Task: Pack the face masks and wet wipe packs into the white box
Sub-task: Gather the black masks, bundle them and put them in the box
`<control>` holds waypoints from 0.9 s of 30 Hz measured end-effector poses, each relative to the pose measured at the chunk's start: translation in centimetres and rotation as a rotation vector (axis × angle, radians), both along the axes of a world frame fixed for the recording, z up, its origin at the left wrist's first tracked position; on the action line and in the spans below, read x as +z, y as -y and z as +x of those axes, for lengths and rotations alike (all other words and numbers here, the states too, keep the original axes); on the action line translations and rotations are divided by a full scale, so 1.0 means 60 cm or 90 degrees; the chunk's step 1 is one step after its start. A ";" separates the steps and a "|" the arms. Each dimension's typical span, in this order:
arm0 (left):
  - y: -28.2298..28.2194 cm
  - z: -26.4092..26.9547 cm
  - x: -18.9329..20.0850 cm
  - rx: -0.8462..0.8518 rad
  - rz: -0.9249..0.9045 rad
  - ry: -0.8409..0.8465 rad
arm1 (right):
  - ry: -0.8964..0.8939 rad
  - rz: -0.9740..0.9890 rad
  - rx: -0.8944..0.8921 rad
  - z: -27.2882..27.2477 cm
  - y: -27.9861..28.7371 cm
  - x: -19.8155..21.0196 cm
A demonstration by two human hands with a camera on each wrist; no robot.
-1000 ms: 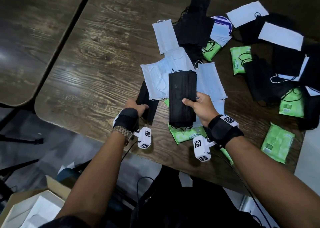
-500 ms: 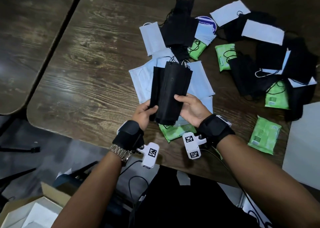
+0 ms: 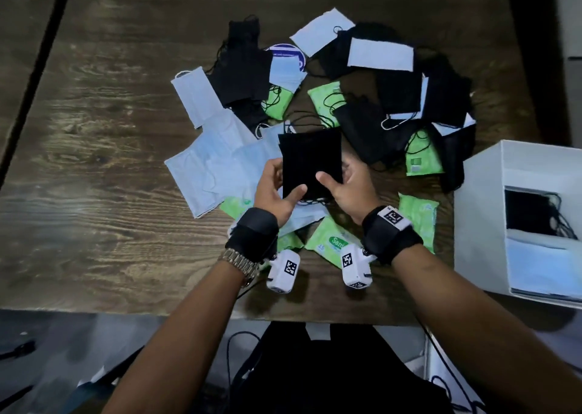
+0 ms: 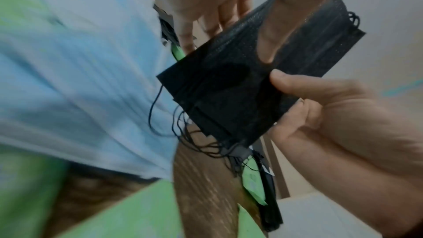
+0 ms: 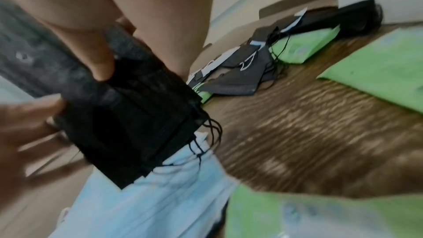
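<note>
Both hands hold a small stack of black face masks point(image 3: 310, 161) above the table's middle. My left hand point(image 3: 277, 186) grips its left edge, thumb on top. My right hand point(image 3: 343, 183) grips the right edge the same way. The stack point(image 4: 240, 86) shows loose ear loops hanging from its lower end, and it appears again as the black stack point(image 5: 128, 115) in the right wrist view. Light blue masks point(image 3: 217, 167), more black masks point(image 3: 371, 130) and green wet wipe packs point(image 3: 419, 218) lie scattered on the table. The white box point(image 3: 482, 212) stands at the right, with black and blue masks inside.
The dark wooden table point(image 3: 94, 161) has bare surface on its left half. A round blue-and-white item point(image 3: 288, 54) lies under masks at the back. A second table point(image 3: 19, 35) sits at far left across a gap. The table's near edge runs just below my wrists.
The left hand brought its black masks onto the right hand's black masks, and both hands now square them into one stack. The view swung right, showing the white box.
</note>
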State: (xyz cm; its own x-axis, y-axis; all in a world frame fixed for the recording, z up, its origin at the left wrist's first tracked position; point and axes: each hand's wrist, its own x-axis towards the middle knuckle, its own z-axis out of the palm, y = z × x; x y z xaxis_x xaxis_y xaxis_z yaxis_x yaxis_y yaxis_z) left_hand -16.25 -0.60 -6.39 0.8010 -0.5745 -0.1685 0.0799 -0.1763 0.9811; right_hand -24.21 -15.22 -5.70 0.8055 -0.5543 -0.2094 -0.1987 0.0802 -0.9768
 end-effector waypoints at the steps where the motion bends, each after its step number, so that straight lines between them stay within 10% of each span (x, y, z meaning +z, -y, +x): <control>1: 0.029 -0.007 0.000 -0.011 -0.012 0.012 | 0.012 -0.026 -0.023 -0.009 0.015 -0.002; 16: 0.246 -0.122 -0.081 -0.046 0.061 -0.008 | -0.180 -0.094 -0.140 -0.119 0.129 -0.107; 27: 0.314 -0.080 0.030 -0.058 -0.073 -0.001 | -0.080 -0.231 -0.013 -0.152 0.260 0.007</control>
State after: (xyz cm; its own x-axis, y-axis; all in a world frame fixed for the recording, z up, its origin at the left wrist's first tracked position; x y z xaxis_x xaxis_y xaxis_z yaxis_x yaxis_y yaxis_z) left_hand -21.06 -19.46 -4.60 0.7445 -0.6605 -0.0978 0.0696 -0.0688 0.9952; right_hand -33.32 -30.84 -5.28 0.7738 -0.6265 -0.0932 -0.3208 -0.2609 -0.9105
